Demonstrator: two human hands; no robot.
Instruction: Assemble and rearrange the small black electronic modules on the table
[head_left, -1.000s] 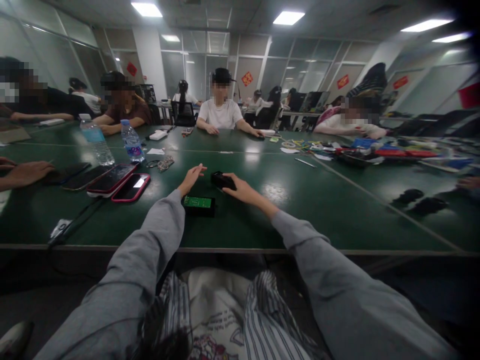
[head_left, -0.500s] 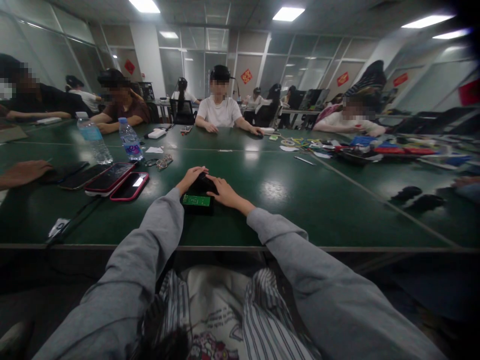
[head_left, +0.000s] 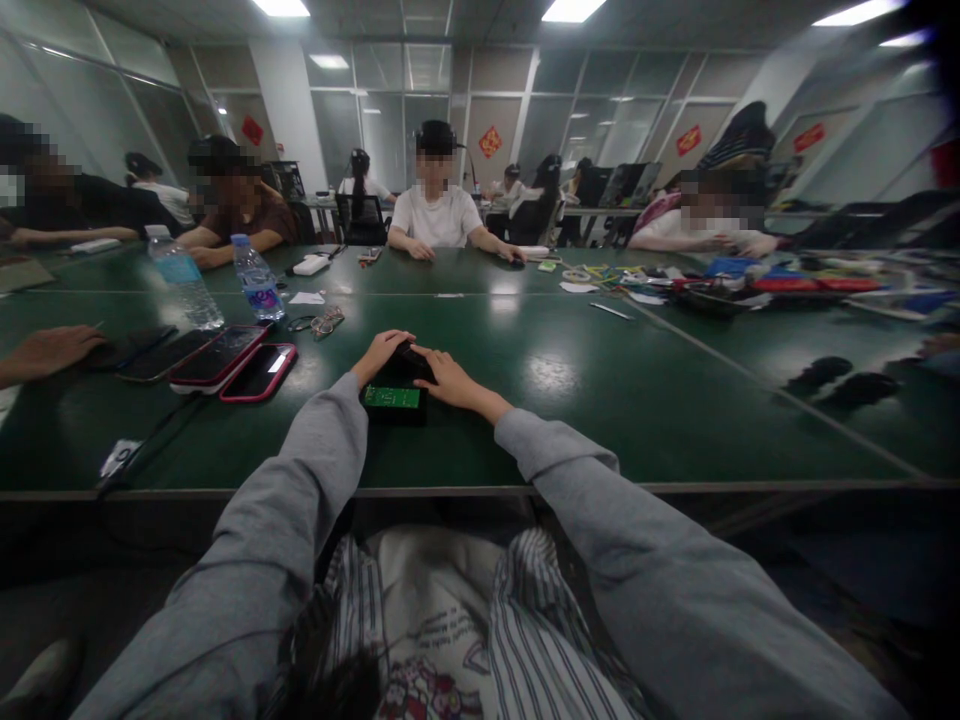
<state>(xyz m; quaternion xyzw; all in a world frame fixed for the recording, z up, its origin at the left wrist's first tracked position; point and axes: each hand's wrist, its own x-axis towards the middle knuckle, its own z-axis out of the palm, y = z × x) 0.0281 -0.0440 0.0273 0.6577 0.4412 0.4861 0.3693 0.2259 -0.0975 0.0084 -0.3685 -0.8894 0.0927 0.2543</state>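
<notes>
Both hands out over the green worktop (head_left: 570, 420), grey sleeves stretched fwd. Left hand (head_left: 381, 352) & right hand (head_left: 448, 380) meet on a small black object (head_left: 406, 362), one hand each side of it. Left hand's fingers curl over its top-left; right hand's fingers (head_left: 424, 355) lie across its right side, tips nearly touching the left's. Both hands partly closed around it, so it's gripped between the two; can't tell how tight. Object mostly hidden by the fingers, shape unclear.

Just in front of it, nearer the person: a small green circuit board (head_left: 391, 397) lying flat on a dark base, touching or v. close to the black object, centre of the worktop's near half.

Left of the hands: a pink-cased phone (head_left: 259, 372), beside it a red-edged phone (head_left: 218, 355), more dark phones further left. A pair of glasses (head_left: 324, 323) behind them. Two water bottles (head_left: 256, 278) upright, well apart from the hands. Another person's hand (head_left: 46, 350) rests at the far left edge.

Across the worktop a person in a white shirt (head_left: 436, 217) sits w/ arms on the surface. Right side: clutter of coloured items (head_left: 720, 290), too blurred to name.
</notes>
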